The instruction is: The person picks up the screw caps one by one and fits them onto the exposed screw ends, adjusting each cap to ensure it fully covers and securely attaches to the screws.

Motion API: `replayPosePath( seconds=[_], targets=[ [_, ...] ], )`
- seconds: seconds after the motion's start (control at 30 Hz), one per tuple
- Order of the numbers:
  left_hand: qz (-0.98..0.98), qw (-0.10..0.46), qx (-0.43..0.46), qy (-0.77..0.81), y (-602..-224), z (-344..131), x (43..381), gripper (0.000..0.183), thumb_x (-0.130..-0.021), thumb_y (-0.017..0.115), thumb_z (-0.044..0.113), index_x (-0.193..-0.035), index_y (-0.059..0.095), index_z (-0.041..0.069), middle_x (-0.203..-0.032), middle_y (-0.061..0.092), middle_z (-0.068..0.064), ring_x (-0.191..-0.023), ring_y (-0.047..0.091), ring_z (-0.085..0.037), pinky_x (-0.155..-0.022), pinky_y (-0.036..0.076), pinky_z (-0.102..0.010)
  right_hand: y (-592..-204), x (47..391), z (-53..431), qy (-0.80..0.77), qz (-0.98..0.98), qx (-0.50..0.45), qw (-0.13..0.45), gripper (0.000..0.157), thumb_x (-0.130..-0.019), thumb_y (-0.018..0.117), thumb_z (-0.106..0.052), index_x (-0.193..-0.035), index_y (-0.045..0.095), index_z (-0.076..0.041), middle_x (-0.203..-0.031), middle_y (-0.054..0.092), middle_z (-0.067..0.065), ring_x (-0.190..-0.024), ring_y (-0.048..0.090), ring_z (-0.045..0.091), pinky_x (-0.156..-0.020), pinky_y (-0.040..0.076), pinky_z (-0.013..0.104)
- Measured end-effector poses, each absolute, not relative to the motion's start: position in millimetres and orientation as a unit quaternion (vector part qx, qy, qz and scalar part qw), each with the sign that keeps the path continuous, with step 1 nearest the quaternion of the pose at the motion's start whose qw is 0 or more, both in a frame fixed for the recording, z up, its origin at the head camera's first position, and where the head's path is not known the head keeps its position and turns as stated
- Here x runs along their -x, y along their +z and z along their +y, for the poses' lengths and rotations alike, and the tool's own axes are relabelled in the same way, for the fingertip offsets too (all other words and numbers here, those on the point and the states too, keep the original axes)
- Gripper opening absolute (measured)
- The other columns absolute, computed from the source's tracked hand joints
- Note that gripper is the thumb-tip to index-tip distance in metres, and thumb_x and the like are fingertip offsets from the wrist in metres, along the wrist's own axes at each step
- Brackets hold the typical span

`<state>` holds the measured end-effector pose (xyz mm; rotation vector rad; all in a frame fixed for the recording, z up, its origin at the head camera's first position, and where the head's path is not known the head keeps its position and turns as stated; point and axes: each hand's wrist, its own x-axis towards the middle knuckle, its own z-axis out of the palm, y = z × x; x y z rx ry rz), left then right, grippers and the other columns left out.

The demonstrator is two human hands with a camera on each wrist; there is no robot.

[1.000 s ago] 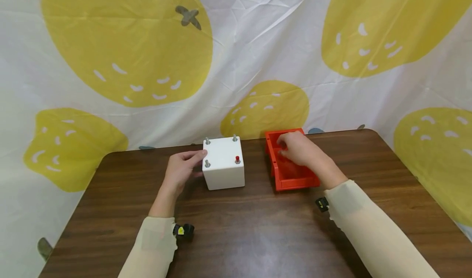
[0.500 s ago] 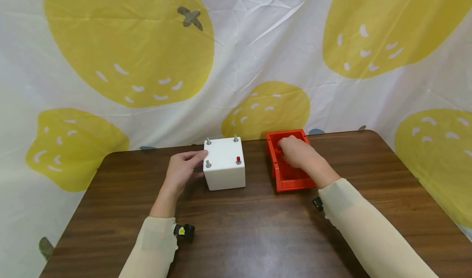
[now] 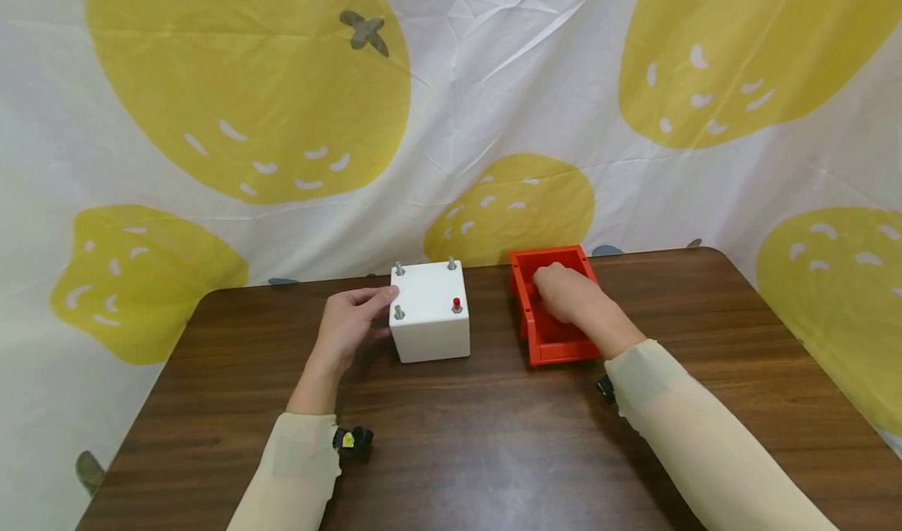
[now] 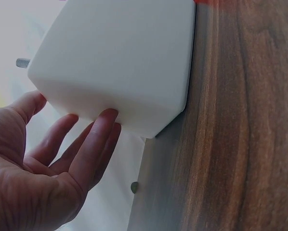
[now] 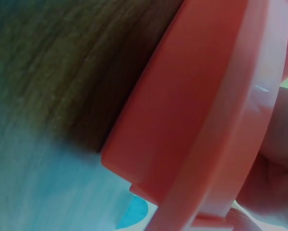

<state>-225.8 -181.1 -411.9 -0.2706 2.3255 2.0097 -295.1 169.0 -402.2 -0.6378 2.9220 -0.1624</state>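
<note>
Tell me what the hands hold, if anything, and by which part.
The left hand touches the white block on its left side, without gripping. The right hand is inside the red bin, fingertips hidden; I cannot tell.

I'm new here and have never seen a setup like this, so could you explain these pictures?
There is no machine: a person works bare-handed. The widest picture comes from a camera on the head, looking forward and down; the other two come from the left and right wrists.

On the dark brown wood-grain table stand a white box-shaped block and, to its right, an open red bin. Four threaded metal studs rise from the block's top, one with a small red piece.

The left hand touches the block's left side. The right hand reaches into the bin; its fingers are hidden, so I can't tell what it holds.
</note>
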Motion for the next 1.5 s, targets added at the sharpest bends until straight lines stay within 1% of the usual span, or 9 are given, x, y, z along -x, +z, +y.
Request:
replayPosePath(
  seconds=[0.33,0.6,0.7,0.8,1.0,1.17,1.27,1.5],
  targets=[
    [0.744,0.028,0.083,0.662,-413,-181,227,0.054,-0.098,0.080,0.039,-0.134,0.071,-0.001,-0.133,0.069,-0.018,-0.112,0.071,-0.027,-0.081,0.066,-0.037,-400,293,167,-0.043,0.970,0.220,0.090,0.013,-0.097,0.062,0.005,-0.090,0.062,-0.006,-0.081,0.063,0.009,-0.081,0.063,0.026,-0.085,0.061,0.043],
    [0.746,0.028,0.086,0.660,-415,-181,228,0.056,-0.097,0.081,0.040,-0.134,0.071,-0.001,-0.133,0.069,-0.018,-0.112,0.071,-0.028,-0.082,0.066,-0.038,-400,292,168,-0.049,0.969,0.229,0.078,0.011,-0.097,0.062,0.006,-0.096,0.063,-0.005,-0.086,0.064,0.010,-0.087,0.065,0.028,-0.089,0.061,0.047],
    [0.747,0.027,0.086,0.659,-414,-181,228,0.056,-0.097,0.081,0.041,-0.134,0.071,0.000,-0.133,0.069,-0.018,-0.112,0.071,-0.028,-0.082,0.066,-0.038,-400,291,168,-0.053,0.969,0.232,0.072,0.011,-0.097,0.062,0.006,-0.095,0.064,-0.005,-0.084,0.064,0.010,-0.085,0.064,0.028,-0.088,0.061,0.046],
    [0.746,0.027,0.086,0.659,-414,-181,228,0.055,-0.097,0.081,0.040,-0.133,0.072,0.000,-0.133,0.069,-0.018,-0.112,0.071,-0.028,-0.082,0.066,-0.038,-398,290,168,-0.067,0.968,0.233,0.066,0.013,-0.097,0.062,0.006,-0.095,0.066,-0.005,-0.083,0.065,0.008,-0.084,0.063,0.027,-0.086,0.060,0.045],
    [0.746,0.026,0.083,0.661,-413,-181,227,0.056,-0.097,0.080,0.039,-0.134,0.071,-0.002,-0.133,0.069,-0.019,-0.110,0.071,-0.026,-0.082,0.066,-0.038,-390,288,167,-0.110,0.966,0.229,0.054,0.018,-0.097,0.061,0.005,-0.102,0.073,-0.007,-0.085,0.066,0.006,-0.085,0.060,0.027,-0.084,0.058,0.044],
    [0.744,0.026,0.085,0.662,-414,-181,227,0.054,-0.097,0.080,0.038,-0.133,0.072,-0.001,-0.132,0.070,-0.019,-0.110,0.071,-0.026,-0.081,0.066,-0.037,-385,288,169,-0.122,0.961,0.248,0.031,0.013,-0.097,0.067,0.001,-0.107,0.075,-0.002,-0.095,0.072,0.010,-0.092,0.065,0.029,-0.091,0.060,0.048],
    [0.745,0.025,0.083,0.662,-414,-181,227,0.054,-0.097,0.080,0.038,-0.133,0.071,-0.002,-0.132,0.069,-0.019,-0.109,0.071,-0.026,-0.081,0.066,-0.037,-382,289,171,-0.136,0.959,0.248,0.021,0.014,-0.097,0.071,-0.001,-0.110,0.075,0.000,-0.102,0.074,0.013,-0.097,0.067,0.031,-0.095,0.059,0.050],
    [0.744,0.026,0.085,0.663,-415,-182,228,0.054,-0.097,0.080,0.038,-0.133,0.071,-0.001,-0.133,0.069,-0.019,-0.110,0.071,-0.026,-0.083,0.066,-0.038,-377,289,175,-0.169,0.950,0.260,-0.018,0.009,-0.095,0.076,-0.003,-0.104,0.075,-0.001,-0.099,0.074,0.010,-0.091,0.067,0.030,-0.089,0.059,0.048]
  ],
)
